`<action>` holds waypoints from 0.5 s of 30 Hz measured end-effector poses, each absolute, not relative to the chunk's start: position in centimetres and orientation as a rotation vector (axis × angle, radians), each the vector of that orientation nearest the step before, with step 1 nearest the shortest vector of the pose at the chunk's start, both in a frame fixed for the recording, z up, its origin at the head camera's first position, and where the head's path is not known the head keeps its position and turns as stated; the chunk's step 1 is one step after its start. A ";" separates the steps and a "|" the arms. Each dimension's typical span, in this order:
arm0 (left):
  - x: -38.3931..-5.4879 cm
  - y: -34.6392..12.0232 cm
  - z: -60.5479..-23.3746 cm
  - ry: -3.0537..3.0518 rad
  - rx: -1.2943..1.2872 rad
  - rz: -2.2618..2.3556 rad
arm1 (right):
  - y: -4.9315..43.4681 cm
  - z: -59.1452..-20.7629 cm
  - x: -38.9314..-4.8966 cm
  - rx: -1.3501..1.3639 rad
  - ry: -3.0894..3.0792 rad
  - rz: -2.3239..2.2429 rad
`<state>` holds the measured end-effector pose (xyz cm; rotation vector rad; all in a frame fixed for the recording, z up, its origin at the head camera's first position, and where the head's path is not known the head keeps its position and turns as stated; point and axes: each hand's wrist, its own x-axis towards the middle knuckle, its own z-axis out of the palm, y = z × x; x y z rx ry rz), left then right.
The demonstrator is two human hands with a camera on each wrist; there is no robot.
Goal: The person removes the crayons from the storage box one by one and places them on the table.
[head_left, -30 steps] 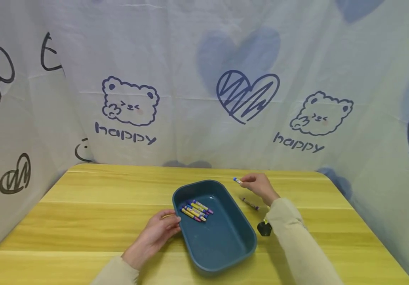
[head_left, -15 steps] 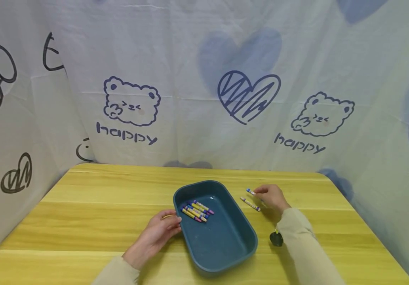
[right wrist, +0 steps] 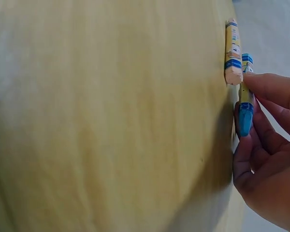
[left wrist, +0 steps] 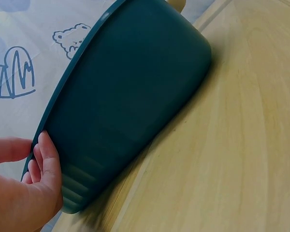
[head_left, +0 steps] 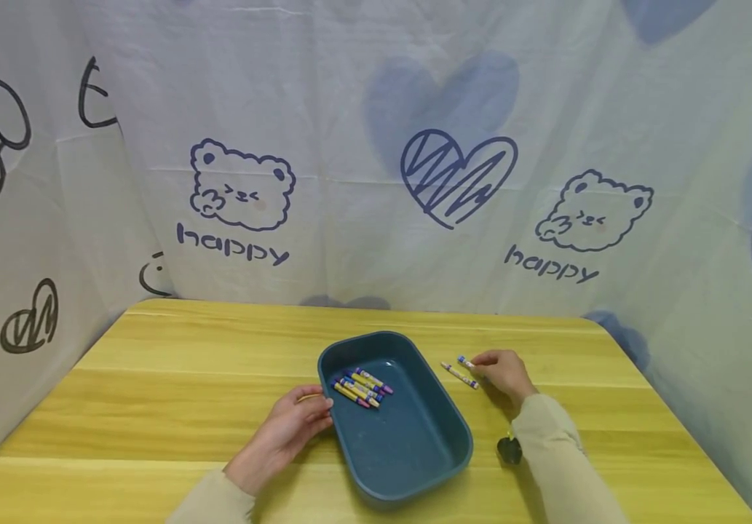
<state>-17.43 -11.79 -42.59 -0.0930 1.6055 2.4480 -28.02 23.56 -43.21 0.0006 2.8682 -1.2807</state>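
My left hand grips the left rim of a dark teal plastic bin. In the left wrist view its thumb is over the rim and the fingers lie against the bin's outer wall. My right hand pinches a blue crayon between thumb and fingers, close over the table right of the bin. Beside it a pale peach crayon lies on the table. Several crayons with yellow or pale wrappers lie in a loose bundle in the bin's far left part.
The yellow wood-grain table spans the lower view. A white cloth with bears and hearts hangs behind it and on both sides. A small black thing shows beside the right sleeve.
My right hand has moved right and nearer with the blue crayon, coming down beside the peach one. The small black thing has shifted along with the sleeve. My left hand stays on the rim.
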 end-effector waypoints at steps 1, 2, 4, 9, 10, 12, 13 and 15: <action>-17.4 -11.8 -42.6 1.604 -0.090 2.447 | 23.6 -43.3 -28.0 -0.003 2.870 -1.286; -17.4 -11.8 -42.5 1.605 -0.089 2.444 | 23.6 -43.3 -28.0 0.005 2.868 -1.292; -17.4 -11.8 -42.5 1.605 -0.087 2.443 | 23.7 -43.5 -28.0 0.006 2.864 -1.296; -17.4 -11.8 -42.4 1.608 -0.086 2.443 | 23.7 -43.7 -28.1 0.010 2.861 -1.301; -17.4 -11.8 -42.4 1.609 -0.087 2.442 | 23.7 -43.7 -28.1 0.007 2.863 -1.302; -17.4 -11.8 -42.4 1.609 -0.089 2.442 | 23.7 -43.7 -28.1 0.003 2.868 -1.301; -17.4 -11.8 -42.4 1.610 -0.090 2.441 | 23.6 -43.8 -28.1 0.004 2.868 -1.304; -17.4 -11.8 -42.4 1.612 -0.089 2.438 | 23.6 -43.8 -28.1 0.001 2.861 -1.306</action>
